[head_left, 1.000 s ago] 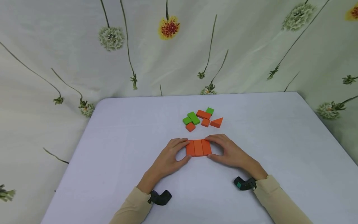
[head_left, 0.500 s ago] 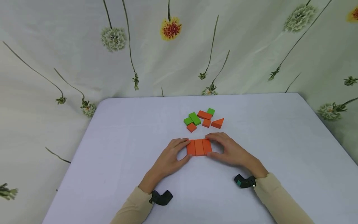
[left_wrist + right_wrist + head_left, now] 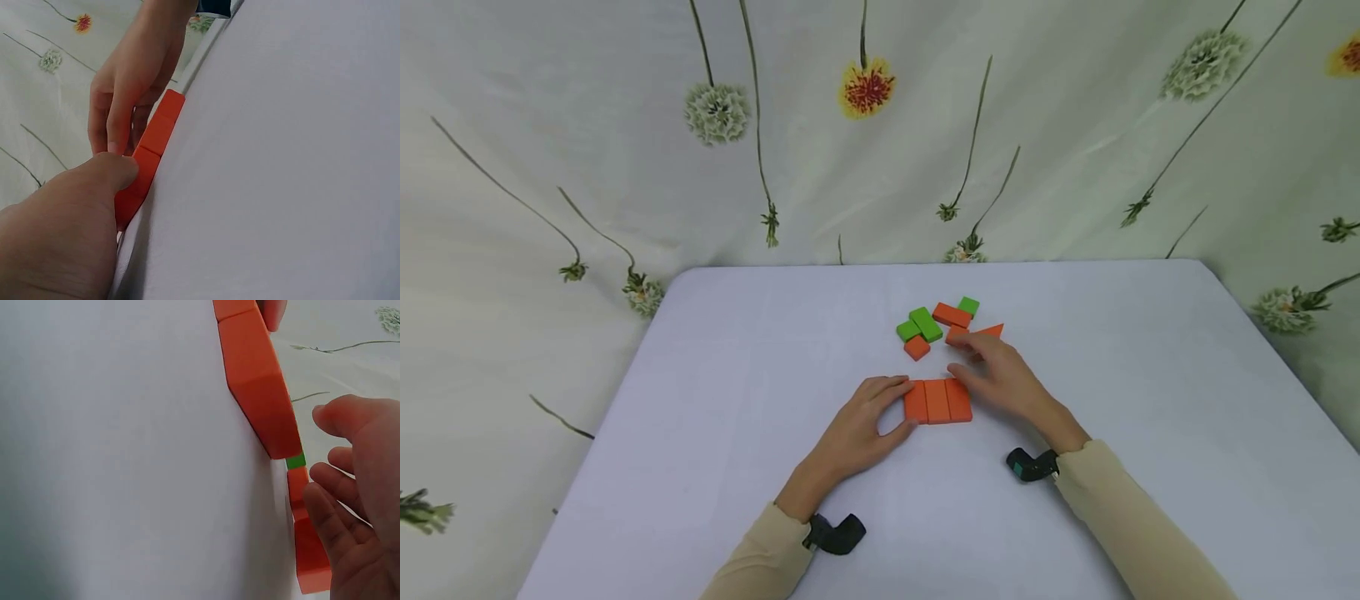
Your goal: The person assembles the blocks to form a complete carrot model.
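Observation:
Three orange rectangular blocks [image 3: 937, 402] lie side by side in a row on the table. My left hand [image 3: 859, 425] pinches the leftmost block, its thumb at the near edge and fingers at the far edge. In the left wrist view, that thumb presses the end of the orange row [image 3: 156, 134]. My right hand [image 3: 1000, 377] is off the row, thumb and fingers apart, with nothing between them. Its fingertips overlap a small orange block [image 3: 954, 333] in the head view, and the hand partly hides an orange triangular block [image 3: 993, 330].
Beyond the row lie a long green block [image 3: 927, 324], a small green block [image 3: 907, 331], an orange square block [image 3: 917, 347], a longer orange block [image 3: 951, 314] and another green block [image 3: 969, 306]. A flowered cloth [image 3: 805, 150] hangs behind the white table [image 3: 737, 375].
My right hand has let go of the right end of the row and moved away, up to the small orange and triangular blocks. The left hand has stayed on the row.

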Action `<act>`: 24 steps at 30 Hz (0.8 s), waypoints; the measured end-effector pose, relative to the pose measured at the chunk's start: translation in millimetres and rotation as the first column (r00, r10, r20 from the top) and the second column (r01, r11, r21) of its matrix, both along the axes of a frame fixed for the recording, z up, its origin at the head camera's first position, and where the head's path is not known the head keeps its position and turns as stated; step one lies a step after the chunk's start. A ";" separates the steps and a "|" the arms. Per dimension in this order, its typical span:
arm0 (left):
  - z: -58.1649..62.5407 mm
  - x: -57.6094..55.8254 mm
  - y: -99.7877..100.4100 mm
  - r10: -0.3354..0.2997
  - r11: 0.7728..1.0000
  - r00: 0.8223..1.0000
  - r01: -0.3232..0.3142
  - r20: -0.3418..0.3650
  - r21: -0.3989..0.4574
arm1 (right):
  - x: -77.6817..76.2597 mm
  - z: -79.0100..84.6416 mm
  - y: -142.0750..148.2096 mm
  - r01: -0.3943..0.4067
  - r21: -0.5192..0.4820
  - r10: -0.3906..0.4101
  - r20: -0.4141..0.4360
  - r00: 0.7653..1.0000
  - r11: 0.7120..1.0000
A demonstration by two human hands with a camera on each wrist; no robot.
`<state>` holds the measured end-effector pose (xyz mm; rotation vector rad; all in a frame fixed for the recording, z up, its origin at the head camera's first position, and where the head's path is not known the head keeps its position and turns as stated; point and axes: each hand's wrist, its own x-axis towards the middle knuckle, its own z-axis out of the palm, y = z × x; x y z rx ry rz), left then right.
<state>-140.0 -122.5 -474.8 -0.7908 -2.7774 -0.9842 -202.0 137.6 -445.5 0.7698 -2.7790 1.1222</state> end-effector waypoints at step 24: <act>0.1 0.7 -0.8 -0.010 1.000 1.000 0.010 -0.018 0.001 | -20.6 13.7 -54.3 0.115 0.236 -0.127 0.036 0.991 0.965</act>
